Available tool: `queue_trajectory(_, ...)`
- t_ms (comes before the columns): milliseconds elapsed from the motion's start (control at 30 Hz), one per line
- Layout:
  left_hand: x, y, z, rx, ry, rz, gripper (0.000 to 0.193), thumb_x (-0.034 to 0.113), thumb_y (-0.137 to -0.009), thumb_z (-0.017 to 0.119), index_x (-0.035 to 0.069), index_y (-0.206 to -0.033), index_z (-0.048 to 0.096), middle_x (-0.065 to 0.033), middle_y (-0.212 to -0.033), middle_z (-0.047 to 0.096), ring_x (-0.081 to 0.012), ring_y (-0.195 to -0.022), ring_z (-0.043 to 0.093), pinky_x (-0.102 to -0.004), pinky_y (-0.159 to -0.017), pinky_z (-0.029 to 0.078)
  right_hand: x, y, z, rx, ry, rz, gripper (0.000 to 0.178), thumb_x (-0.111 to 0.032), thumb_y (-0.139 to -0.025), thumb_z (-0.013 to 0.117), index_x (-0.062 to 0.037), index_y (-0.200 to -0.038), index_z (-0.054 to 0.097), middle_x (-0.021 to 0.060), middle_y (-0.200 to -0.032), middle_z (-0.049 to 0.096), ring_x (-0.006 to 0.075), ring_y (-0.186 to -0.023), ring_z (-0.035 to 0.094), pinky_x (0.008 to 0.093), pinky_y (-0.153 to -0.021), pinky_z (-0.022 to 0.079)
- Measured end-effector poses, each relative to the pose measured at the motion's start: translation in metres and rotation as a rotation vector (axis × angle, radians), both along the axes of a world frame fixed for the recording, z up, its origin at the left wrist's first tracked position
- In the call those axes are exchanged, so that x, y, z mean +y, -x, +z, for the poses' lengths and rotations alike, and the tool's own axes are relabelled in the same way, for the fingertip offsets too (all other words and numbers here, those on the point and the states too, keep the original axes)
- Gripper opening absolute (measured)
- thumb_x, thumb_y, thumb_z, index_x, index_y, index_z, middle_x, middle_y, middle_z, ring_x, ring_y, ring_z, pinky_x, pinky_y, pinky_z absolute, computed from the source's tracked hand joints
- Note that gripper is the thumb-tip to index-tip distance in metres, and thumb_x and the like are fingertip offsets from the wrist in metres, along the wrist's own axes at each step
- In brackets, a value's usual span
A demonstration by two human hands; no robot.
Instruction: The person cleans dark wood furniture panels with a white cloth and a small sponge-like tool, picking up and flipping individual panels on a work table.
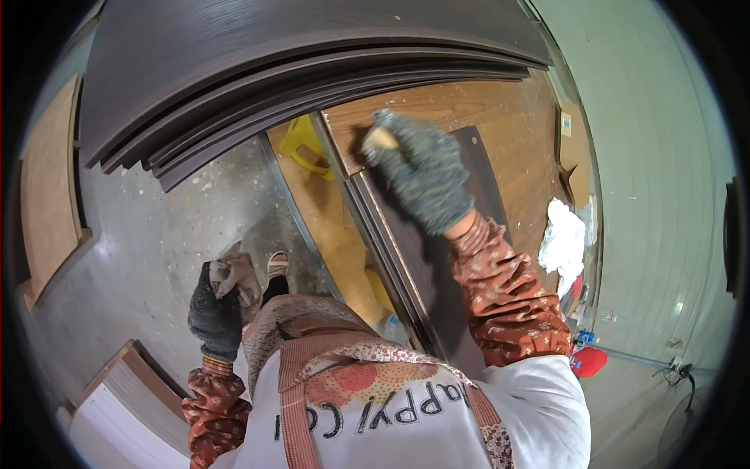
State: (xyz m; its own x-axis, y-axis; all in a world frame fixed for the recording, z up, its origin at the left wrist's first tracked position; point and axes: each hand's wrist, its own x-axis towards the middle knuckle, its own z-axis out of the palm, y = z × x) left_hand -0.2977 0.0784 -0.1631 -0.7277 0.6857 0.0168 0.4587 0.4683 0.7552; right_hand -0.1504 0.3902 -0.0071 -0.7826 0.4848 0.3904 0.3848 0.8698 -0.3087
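Observation:
My right hand (422, 168), in a grey knitted glove, is closed above the far end of a dark brown board (444, 270). A small pale tan piece (382, 138) shows between its fingers; motion blurs it, so its kind is unclear. Beneath, the board lies on a wooden worktop (512, 117), with another board edge under it at the left. Down at my left side, my left hand (216, 309), in a dark glove, is closed round a crumpled beige cloth (237, 275). The cloth hangs beside my apron.
A stack of large dark boards (312, 39) spans the far side. Under the worktop sits a yellow plastic thing (305, 144). White crumpled material (562, 238) and a cardboard piece (576, 148) lie along the right edge. Panels (51, 187) lean at the left above the grey floor (183, 211).

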Motion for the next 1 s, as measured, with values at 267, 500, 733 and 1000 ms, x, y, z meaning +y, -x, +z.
queue_trajectory(267,-0.017,0.001,-0.023,-0.062,-0.185,0.052,0.044,0.01,-0.082,0.06,0.003,-0.124,0.05,-0.0155,-0.111,0.061,-0.0266,-0.098,0.061,-0.0325,-0.08,0.049,-0.044,-0.041,-0.002,-0.29,-0.153,0.124,0.03,-0.015,-0.074,0.062,-0.0106,-0.103,0.058,0.0087,-0.094,0.061,0.0291,-0.084,0.057,0.0392,-0.073,0.045)
queue_trajectory(500,-0.031,0.005,-0.029,-0.16,-0.252,0.115,0.049,0.007,-0.081,0.061,0.005,-0.128,0.047,-0.0144,-0.113,0.06,-0.0247,-0.099,0.061,-0.0322,-0.082,0.048,-0.097,-0.11,0.02,-0.379,-0.044,0.199,0.041,-0.013,-0.069,0.063,-0.0146,-0.109,0.054,0.0075,-0.105,0.059,0.028,-0.089,0.055,0.0422,-0.072,0.044)
queue_trajectory(733,-0.035,0.004,-0.024,-0.175,-0.296,0.026,0.052,0.008,-0.08,0.062,0.006,-0.129,0.045,-0.0154,-0.114,0.059,-0.0247,-0.102,0.059,-0.0323,-0.085,0.046,-0.032,-0.013,0.007,-0.366,-0.231,0.125,0.032,-0.021,-0.075,0.063,-0.0138,-0.106,0.059,0.0073,-0.096,0.062,0.028,-0.084,0.056,0.04,-0.074,0.043)
queue_trajectory(1000,-0.087,-0.041,0.003,0.031,-0.017,0.051,0.052,0.026,-0.081,0.062,0.005,-0.126,0.047,-0.0161,-0.109,0.061,-0.0282,-0.098,0.06,-0.0362,-0.084,0.046,-0.1,-0.115,0.001,-0.192,-0.132,0.199,0.012,-0.017,-0.074,0.058,-0.0168,-0.086,0.059,0.0044,-0.08,0.06,0.0274,-0.076,0.054,0.0395,-0.068,0.042)
